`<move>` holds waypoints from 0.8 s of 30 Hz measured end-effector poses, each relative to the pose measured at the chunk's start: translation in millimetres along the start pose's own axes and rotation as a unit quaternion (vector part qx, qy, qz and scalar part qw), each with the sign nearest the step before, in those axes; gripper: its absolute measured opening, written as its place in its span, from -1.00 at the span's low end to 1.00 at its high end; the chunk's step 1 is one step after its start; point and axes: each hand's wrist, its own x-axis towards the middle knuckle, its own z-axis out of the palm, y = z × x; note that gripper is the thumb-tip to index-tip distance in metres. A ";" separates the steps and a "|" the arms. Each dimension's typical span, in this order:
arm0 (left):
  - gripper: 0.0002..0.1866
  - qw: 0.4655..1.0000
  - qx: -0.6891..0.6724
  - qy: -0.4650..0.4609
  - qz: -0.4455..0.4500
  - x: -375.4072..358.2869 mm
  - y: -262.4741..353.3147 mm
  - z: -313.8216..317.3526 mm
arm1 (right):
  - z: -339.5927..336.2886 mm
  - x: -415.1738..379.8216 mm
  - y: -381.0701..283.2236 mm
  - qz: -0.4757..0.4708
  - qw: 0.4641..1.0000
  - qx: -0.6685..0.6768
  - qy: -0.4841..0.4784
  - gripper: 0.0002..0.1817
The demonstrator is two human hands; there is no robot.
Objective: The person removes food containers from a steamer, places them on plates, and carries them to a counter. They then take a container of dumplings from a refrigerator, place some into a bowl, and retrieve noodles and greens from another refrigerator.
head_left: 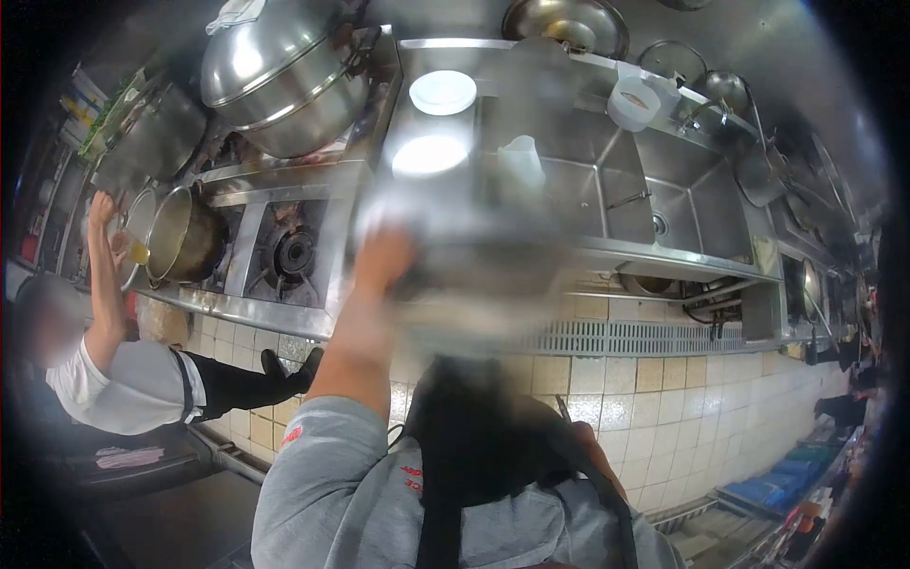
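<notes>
My left hand (387,256), smeared by motion, is at the left side of a large blurred metal container (493,275) in front of the steel counter, and seems to grip its edge. The container's outline is smeared and its inside does not show. Low beside my right hip is my right hand (592,446), partly hidden by my body. A thin dark stick-like thing (562,409) rises from it; its kind I cannot tell.
A white round lid (443,93) lies on the counter, left of a double sink (607,180). Gas burners (285,251), a large pot (185,237) and a big domed steamer (275,81) stand left. A co-worker (123,379) holds a cup of yellowish liquid (136,252) near the pot.
</notes>
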 end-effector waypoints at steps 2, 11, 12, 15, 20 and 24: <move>-0.42 1.000 0.003 0.020 -0.001 7.5 -5.3 18.7 | -3.7 2.1 -13.1 0.009 0.999 -0.029 -0.015 -0.60; -0.45 0.996 -0.024 -0.082 0.006 -9.2 9.7 -9.5 | -10.0 43.8 9.9 -0.259 0.872 -0.416 0.007 -0.75; -0.44 0.995 -0.027 -0.095 0.000 -11.6 12.4 -20.5 | -11.5 42.1 6.6 -0.280 0.885 -0.370 0.032 -0.75; -0.43 0.991 -0.034 -0.129 0.002 -16.3 15.3 -26.6 | -5.7 52.0 -10.9 0.073 0.997 -0.027 0.018 -0.67; -0.37 0.988 -0.069 -0.136 -0.029 -14.7 9.0 -17.2 | -34.6 53.8 -58.7 -0.006 0.997 0.013 0.076 -0.55; -0.35 0.971 -0.088 -0.221 -0.033 -11.6 21.1 -68.8 | -39.0 37.7 -117.3 0.057 0.971 0.179 0.149 -0.57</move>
